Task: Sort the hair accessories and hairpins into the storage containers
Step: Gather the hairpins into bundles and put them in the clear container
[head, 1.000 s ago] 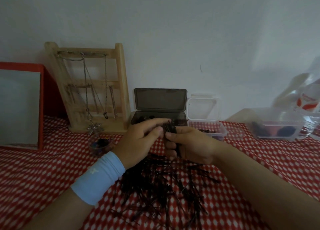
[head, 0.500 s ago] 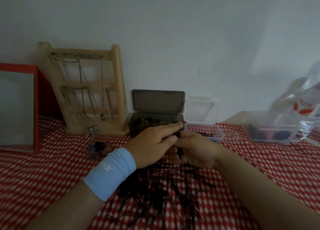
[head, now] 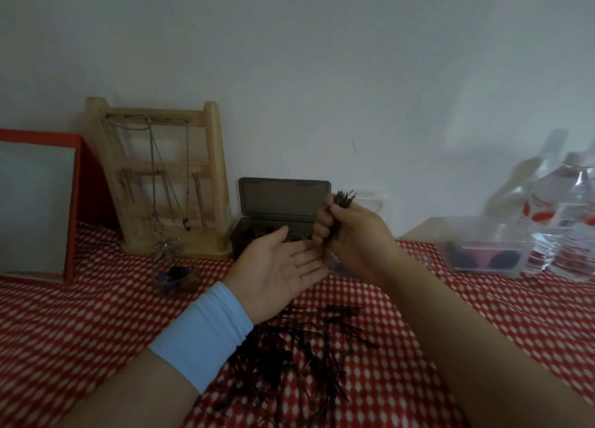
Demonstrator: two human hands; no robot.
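right hand (head: pixel 351 231): gripping a bunch of hairpins (head: pixel 343 200), upright
left hand (head: pixel 280 266): flat, palm up, holding nothing
loose pins (head: pixel 299 353): piled nearer

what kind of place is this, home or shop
Probably a home dressing corner against a wall: a wooden rack hung with necklaces, what looks like a red-framed mirror, and a red checked tablecloth strewn with black hairpins.
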